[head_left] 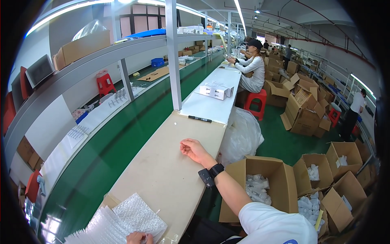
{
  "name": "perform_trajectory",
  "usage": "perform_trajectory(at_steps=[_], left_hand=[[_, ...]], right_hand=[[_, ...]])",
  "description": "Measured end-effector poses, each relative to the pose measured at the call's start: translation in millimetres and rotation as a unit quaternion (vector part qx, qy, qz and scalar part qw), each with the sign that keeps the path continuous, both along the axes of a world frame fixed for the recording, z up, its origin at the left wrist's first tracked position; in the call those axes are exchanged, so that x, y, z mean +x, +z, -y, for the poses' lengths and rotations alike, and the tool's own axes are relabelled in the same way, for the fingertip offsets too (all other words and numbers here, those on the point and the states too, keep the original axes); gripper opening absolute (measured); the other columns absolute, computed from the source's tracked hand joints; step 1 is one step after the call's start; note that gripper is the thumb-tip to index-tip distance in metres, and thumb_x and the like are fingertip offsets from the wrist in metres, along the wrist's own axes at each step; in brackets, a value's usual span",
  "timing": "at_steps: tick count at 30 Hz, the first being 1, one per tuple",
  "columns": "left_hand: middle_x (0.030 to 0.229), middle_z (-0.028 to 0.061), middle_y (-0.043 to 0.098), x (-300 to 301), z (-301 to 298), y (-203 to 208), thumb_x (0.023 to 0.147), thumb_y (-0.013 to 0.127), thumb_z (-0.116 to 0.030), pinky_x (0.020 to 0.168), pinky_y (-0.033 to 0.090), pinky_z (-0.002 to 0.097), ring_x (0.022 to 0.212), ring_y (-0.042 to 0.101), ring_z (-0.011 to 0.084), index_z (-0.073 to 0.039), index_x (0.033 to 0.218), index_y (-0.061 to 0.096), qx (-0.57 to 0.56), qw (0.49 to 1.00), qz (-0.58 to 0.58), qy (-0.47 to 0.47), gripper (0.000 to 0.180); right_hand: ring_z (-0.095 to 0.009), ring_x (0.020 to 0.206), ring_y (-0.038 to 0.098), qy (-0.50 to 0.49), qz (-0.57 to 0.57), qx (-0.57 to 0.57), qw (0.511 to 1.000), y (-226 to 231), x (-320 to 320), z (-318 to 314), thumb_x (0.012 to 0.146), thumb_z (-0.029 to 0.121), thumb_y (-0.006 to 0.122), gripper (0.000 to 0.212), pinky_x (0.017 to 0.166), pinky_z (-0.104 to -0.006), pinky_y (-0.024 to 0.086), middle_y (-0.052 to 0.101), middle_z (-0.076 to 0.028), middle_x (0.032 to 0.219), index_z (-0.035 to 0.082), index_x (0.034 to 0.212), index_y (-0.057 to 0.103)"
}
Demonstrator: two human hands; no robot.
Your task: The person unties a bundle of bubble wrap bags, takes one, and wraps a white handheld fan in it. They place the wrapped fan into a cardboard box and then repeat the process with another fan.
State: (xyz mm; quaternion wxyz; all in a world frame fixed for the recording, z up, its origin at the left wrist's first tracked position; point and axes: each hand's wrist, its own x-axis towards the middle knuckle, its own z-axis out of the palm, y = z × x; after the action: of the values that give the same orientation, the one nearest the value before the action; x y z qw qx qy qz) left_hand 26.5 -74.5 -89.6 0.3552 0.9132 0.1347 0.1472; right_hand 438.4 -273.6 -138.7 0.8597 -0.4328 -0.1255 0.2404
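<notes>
My right hand [194,151] is over the beige worktop [162,179], its fingers loosely curled and nothing visible in them. A black band and a small dark device [206,177] are strapped at that wrist. At the lower edge, my left hand [139,238] is only partly in view, its bent fingers closed on the edge of a bubble wrap bag [138,215]. That bag lies at the near left of the worktop, beside a stack of similar bubble wrap bags [95,227]. Beyond my right hand, a black marker pen [200,119] rests across the worktop.
White boxes [216,91] stand on the white table section ahead. Along the left runs a green conveyor belt [118,142], with a metal post [173,57] beside it. Open cartons [280,183] holding plastic-wrapped items stand at right. Farther along sits a co-worker [252,65].
</notes>
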Motion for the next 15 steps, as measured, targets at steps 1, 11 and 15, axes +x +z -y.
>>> perform_trajectory(at_steps=[1, 11, 15], left_hand=[[0.077, 0.0189, 0.063, 0.3, -0.3, -0.8, 0.084, 0.067, -0.015, 0.061, 0.052, 0.035, 0.069, 0.062, 0.0296, 0.004, 0.084, 0.065, 0.005, 1.0, 0.006, -0.004, 0.019], [0.081, 0.0201, 0.064, 0.9, -1.8, 1.3, 0.084, 0.066, -0.012, 0.064, 0.051, 0.0343, 0.072, 0.064, 0.0321, 0.004, 0.087, 0.065, 0.004, 1.0, -0.005, -0.009, 0.017], [0.083, 0.0201, 0.064, -1.7, -0.7, 0.5, 0.085, 0.066, -0.013, 0.065, 0.051, 0.0359, 0.075, 0.064, 0.033, 0.004, 0.088, 0.065, -0.01, 1.0, -0.015, 0.004, 0.017]], right_hand=[[-0.015, 0.066, 0.056, -0.002, 0.001, -0.003, 1.0, 0.6, 0.1, 0.1, 0.094, 0.01, 0.054, 0.011, 0.06, -0.0252, 0.046, 0.061, -0.009, 0.077, 0.0, 0.091, 0.058], [-0.016, 0.066, 0.056, 0.002, 0.001, -0.005, 1.0, -1.2, 2.3, -2.9, 0.093, 0.01, 0.053, 0.012, 0.061, -0.0255, 0.046, 0.061, -0.009, 0.077, 0.0, 0.091, 0.058], [-0.016, 0.067, 0.056, 0.002, 0.004, -0.009, 1.0, -1.8, 1.9, -0.7, 0.094, 0.01, 0.054, 0.012, 0.061, -0.0254, 0.047, 0.061, -0.008, 0.077, 0.001, 0.091, 0.059]])
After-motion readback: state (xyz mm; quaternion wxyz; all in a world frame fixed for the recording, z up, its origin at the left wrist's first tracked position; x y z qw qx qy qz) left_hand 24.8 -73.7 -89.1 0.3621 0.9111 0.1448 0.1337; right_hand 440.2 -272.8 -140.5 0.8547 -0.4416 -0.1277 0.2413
